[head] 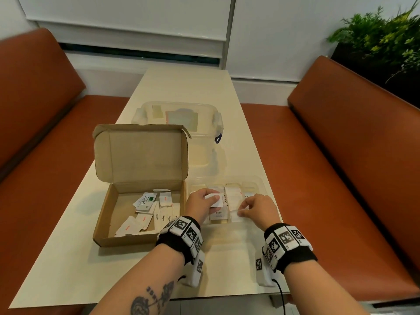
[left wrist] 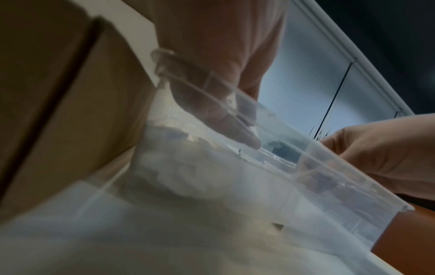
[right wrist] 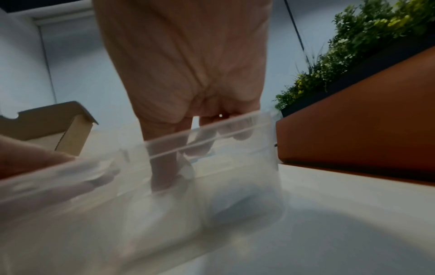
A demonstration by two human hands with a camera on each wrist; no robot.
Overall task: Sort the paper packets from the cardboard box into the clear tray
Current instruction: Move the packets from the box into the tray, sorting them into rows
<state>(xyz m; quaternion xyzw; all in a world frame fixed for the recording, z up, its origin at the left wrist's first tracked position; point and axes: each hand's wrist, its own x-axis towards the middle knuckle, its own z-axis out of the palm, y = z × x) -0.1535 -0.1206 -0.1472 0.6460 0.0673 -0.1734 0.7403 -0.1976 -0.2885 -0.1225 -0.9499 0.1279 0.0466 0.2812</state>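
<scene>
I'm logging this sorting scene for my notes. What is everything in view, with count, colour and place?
Open brown cardboard box: one, table left.
White paper packets: several, some red-printed, one marked Stevia, in the box.
Clear plastic tray: one, right of the box, white packets in its compartments.
Clear lidded plastic tub: one, behind the box.
Cream table: one, centre.
Orange-brown benches: two, either side.
Green plants: upper right.
Left hand: holds a white packet over the tray.
Right hand: pinches a packet in the tray.

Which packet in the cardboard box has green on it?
The Stevia packet, lying tilted at the far middle of the cardboard box. It has a green mark and dark lettering; the other packets there are white with red or dark print.
</scene>
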